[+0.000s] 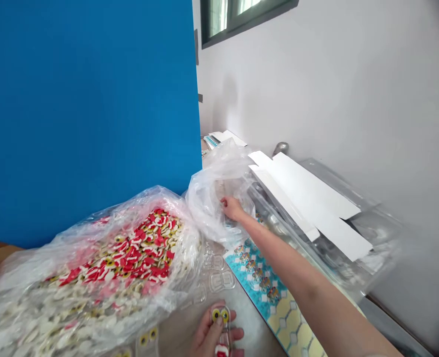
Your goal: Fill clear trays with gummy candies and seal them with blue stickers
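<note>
Tabletop [180, 325] under tray [225, 329] in left hand [211, 338]

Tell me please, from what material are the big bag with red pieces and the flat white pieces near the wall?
Bag: clear thin plastic film, by its crinkles and shine. Flat white pieces: probably smooth matte cardboard, judging by straight edges and folds.

held tray [226, 331]: 1 | its yellow eyes [224, 316]: 2 | plastic bags [200, 196]: 2 | red pieces [130, 253]: uncountable | window [232, 20]: 1
</note>
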Demonstrator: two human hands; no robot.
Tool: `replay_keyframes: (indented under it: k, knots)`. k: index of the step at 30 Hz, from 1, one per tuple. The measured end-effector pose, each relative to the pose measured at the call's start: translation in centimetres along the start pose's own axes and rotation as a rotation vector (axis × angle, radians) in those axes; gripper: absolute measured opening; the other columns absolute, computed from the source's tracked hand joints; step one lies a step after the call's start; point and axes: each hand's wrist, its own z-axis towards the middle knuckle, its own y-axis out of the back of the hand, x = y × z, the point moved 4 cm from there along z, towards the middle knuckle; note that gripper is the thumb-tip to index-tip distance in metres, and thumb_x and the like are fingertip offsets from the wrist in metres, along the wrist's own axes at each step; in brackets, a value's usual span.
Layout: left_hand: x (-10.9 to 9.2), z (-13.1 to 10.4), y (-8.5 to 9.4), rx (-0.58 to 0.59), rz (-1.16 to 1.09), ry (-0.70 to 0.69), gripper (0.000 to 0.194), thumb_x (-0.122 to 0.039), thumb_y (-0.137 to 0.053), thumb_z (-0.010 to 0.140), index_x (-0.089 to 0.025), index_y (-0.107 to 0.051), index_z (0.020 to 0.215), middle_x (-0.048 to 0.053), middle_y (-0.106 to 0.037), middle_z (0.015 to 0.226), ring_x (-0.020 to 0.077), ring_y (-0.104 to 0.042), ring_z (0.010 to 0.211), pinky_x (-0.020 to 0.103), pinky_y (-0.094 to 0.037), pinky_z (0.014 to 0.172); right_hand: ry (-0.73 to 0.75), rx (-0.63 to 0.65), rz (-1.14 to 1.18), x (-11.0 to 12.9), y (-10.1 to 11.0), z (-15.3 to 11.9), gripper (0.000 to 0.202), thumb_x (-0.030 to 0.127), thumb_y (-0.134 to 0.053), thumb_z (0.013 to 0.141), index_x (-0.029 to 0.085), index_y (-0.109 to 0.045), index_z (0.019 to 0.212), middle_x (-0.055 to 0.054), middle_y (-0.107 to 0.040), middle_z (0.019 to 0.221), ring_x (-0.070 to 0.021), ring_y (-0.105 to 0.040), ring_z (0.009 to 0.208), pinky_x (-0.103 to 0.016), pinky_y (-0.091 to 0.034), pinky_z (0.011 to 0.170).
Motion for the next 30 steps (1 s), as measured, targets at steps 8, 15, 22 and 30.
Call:
replay_keyframes:
  k: [8, 15, 22, 30]
  knots:
    - [-1.3, -3.4, -1.0, 0.032, 0.0, -0.044, 0.048, -0.035, -0.077, 0.076, -0.018, -0.056, 0.115, 0.013, -0.071, 0.11, 0.0266, -0.073, 0.082, 0.037, -0.06, 0.062, 0.021, 0.071, 0.075, -1.9, 3.1, -4.0, 0.034, 0.036, -0.06, 0.094, 0.015, -0.06, 0.12, -0.008, -0.061, 0.121, -0.023, -0.063, 0.102, -0.042, -0.055, 0.086]
    - [-1.4, -4.1, -1.1, 0.044, 0.018, -0.077, 0.046, -0.034, -0.074, 0.078, -0.018, -0.057, 0.117, 0.015, -0.07, 0.113, 0.0261, -0.073, 0.084, 0.036, -0.06, 0.065, -0.021, -0.01, 0.114, -2.1, 2.9, -6.4, 0.032, 0.036, -0.06, 0.094, 0.016, -0.059, 0.12, -0.008, -0.061, 0.12, -0.0209, -0.063, 0.101, -0.042, -0.055, 0.086]
    - [-2.6, -4.6, -0.6, 0.083, -0.015, -0.154, 0.04, -0.041, -0.064, 0.086, -0.016, -0.058, 0.117, 0.017, -0.066, 0.123, 0.0277, -0.071, 0.094, 0.039, -0.059, 0.073, 0.024, -0.335, 0.288, 0.5, 7.2, -10.0, 0.029, 0.019, -0.047, 0.088, 0.014, -0.067, 0.108, -0.008, -0.07, 0.096, -0.021, -0.064, 0.092, -0.036, -0.049, 0.086]
    - [-3.9, -5.2, 0.4, 0.316, -0.025, -0.105, 0.061, -0.063, -0.036, 0.093, -0.012, -0.061, 0.115, 0.019, -0.069, 0.113, 0.0286, -0.071, 0.094, 0.039, -0.059, 0.071, 0.392, 0.543, 0.688, 8.2, 4.9, -23.6, 0.018, 0.027, -0.063, 0.081, 0.017, -0.066, 0.096, 0.0, -0.068, 0.078, -0.0129, -0.061, 0.069, -0.024, -0.047, 0.064]
